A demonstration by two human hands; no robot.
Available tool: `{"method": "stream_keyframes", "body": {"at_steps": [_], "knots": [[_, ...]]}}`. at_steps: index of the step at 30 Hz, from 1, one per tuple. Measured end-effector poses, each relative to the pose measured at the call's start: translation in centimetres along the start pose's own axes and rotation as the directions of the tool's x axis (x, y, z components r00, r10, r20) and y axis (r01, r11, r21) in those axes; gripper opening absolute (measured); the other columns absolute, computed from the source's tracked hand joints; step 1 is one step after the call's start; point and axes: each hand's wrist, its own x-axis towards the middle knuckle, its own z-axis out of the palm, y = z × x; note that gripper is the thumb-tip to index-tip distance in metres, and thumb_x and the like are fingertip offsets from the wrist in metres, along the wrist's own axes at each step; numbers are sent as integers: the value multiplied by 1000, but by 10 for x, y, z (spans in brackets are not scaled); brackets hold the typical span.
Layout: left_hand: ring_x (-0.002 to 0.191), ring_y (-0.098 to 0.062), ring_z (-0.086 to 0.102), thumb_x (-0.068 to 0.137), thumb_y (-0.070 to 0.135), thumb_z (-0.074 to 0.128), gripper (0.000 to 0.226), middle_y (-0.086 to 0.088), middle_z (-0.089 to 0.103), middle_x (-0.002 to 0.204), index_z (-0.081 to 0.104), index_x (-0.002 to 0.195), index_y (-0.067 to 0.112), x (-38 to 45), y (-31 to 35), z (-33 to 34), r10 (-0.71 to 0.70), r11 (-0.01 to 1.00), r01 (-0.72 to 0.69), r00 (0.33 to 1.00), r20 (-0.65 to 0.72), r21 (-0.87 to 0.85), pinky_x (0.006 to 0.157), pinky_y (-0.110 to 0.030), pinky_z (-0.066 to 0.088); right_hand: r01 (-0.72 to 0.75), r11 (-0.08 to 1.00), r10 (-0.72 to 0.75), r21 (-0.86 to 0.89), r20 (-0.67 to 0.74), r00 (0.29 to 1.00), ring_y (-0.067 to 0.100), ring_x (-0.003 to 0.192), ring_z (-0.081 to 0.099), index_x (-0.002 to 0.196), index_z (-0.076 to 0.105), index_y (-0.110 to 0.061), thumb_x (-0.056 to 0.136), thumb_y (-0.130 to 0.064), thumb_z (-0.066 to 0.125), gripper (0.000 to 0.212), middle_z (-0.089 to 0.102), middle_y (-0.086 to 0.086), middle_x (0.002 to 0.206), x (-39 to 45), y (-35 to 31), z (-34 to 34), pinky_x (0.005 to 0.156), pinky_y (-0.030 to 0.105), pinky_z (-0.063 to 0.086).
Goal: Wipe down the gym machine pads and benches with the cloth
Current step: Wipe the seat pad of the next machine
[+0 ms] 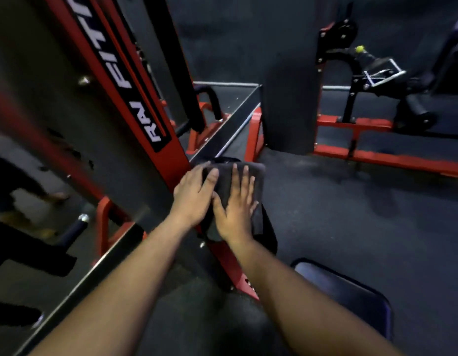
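Observation:
A dark grey cloth (257, 173) lies spread over a black machine pad (270, 235) at the centre of the view. My left hand (193, 192) rests on the cloth's left side, fingers straight and pointing away from me. My right hand (236, 201) lies flat on the cloth beside it, fingers spread. Both hands press the cloth onto the pad, thumbs nearly touching. Most of the pad is hidden under the cloth and hands.
A red machine frame with white lettering (135, 98) rises on the left, next to a mirror (43, 150). A black seat pad (351, 296) sits at lower right. A second red and black machine (376, 98) stands at the back right on dark rubber floor (338, 206).

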Motion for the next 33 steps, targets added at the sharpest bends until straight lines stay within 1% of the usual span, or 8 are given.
{"method": "stream_keyframes", "body": {"at_steps": [6,11,14,17,21,25,30,33], "knots": [[157,-17,14,84,83,21,100,1,18,171,-6,163,29,17,2,-2,58,998,-62,967,246,9,128,-49,0,-186,946,201,265,-32,979,14,148,27,149,41,-45,80,-77,42,76,38,-14,158,60,-1,-19,122,61,18],[159,-28,8,81,93,23,91,-2,8,173,-29,147,57,23,4,9,161,987,-148,949,270,-71,128,-54,10,-46,987,55,156,-54,997,7,156,1,155,26,-51,99,-59,43,58,14,-18,169,41,13,6,122,55,-2],[159,-16,-8,80,93,8,102,3,-4,173,-12,161,35,23,-5,17,253,899,-348,909,331,267,130,-46,2,-154,973,176,172,-121,977,12,154,23,155,36,-43,91,-75,32,71,33,-10,164,37,76,13,125,57,14],[159,-17,-3,85,86,15,100,0,3,173,13,164,25,29,-1,18,327,795,-446,886,329,411,130,-41,2,-357,909,384,214,-100,918,16,149,34,152,42,-39,83,-82,25,83,43,-7,158,33,103,11,120,59,23],[158,-26,14,91,80,26,95,-13,23,169,31,160,15,34,-3,18,433,695,-552,833,345,462,129,-43,11,-196,943,230,270,-98,968,11,149,29,151,42,-41,86,-73,29,74,40,-12,159,54,57,7,124,47,13],[159,-26,5,91,83,23,95,-12,20,170,33,159,17,44,2,8,461,562,-671,739,491,483,129,-43,5,-54,982,79,181,-130,988,13,149,35,155,40,-31,99,-69,29,69,43,-7,159,51,91,18,121,50,27],[159,-27,2,91,81,30,90,-7,29,167,38,157,21,53,10,7,500,434,-782,622,602,447,129,-46,-1,-403,874,440,271,-89,894,20,145,41,148,50,-34,78,-98,16,101,50,-2,153,19,160,23,119,54,30],[159,-27,8,91,79,34,90,-7,31,166,35,159,19,55,6,12,557,417,-807,591,584,418,128,-54,11,-280,929,323,243,-159,933,14,145,40,149,47,-35,92,-80,29,74,49,-7,153,32,120,16,122,47,28]]}}
